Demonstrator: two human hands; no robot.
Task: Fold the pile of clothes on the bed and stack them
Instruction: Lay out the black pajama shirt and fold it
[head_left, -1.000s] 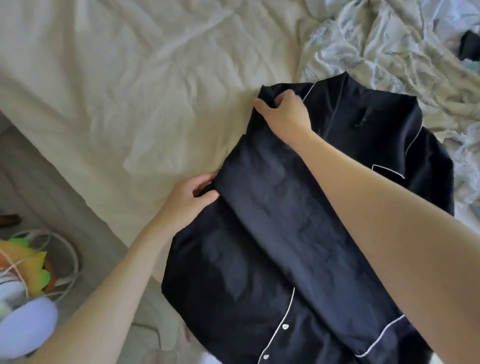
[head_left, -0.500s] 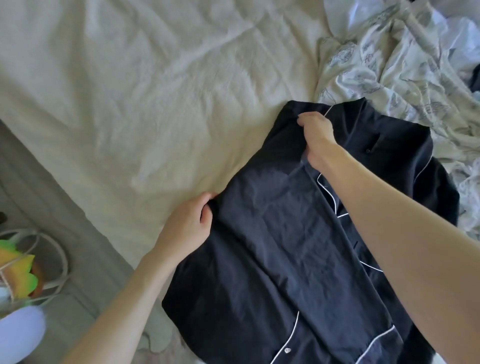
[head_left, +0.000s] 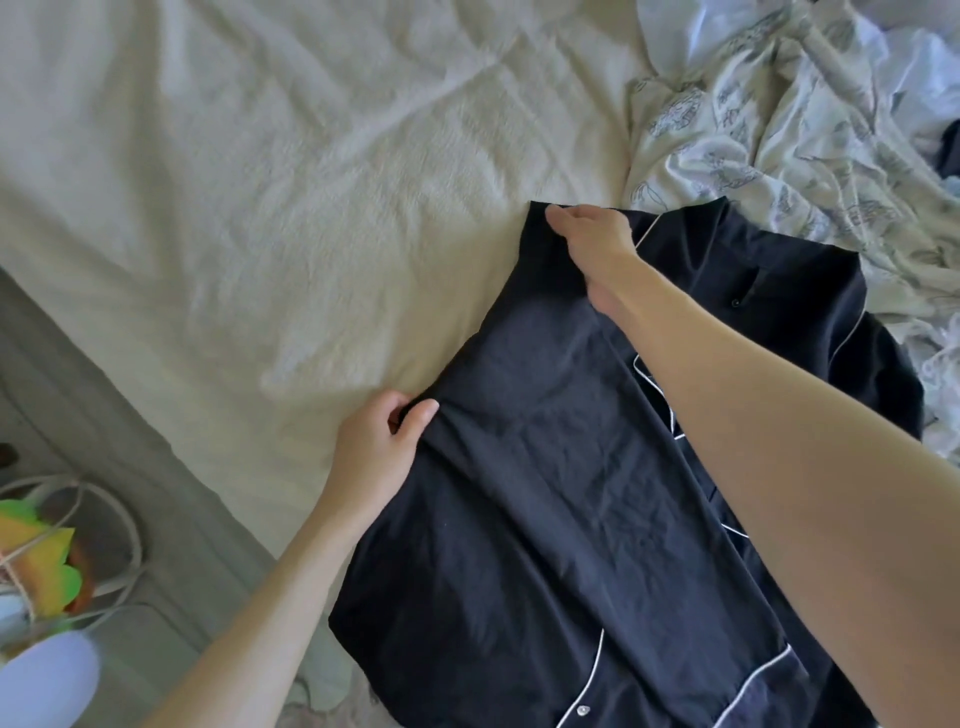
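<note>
At the far left, off the bed's edge, a white wire basket (head_left: 78, 540) with something yellow and green in it stood on the floor, apart from the work. The cream bedspread (head_left: 260, 208) lay rumpled but bare across the middle, giving a flat place for folding. On it, toward the right, the dark pyjama shirt (head_left: 545, 519) with white piping was spread out, its button placket showing near the bottom. The left hand (head_left: 379, 447) pinched the shirt's left edge between thumb and curled fingers, seemingly to hold that side taut along a fold line. The right hand (head_left: 592, 239) reached across to the shirt's top corner, its fingers laid on the cloth; whether they gripped the corner or only pressed it flat could not be told. Both holds appeared meant to square up the folded side panel. Behind, at the upper right, the crumpled pale floral fabric (head_left: 779, 135) waited, probably part of the pile.
</note>
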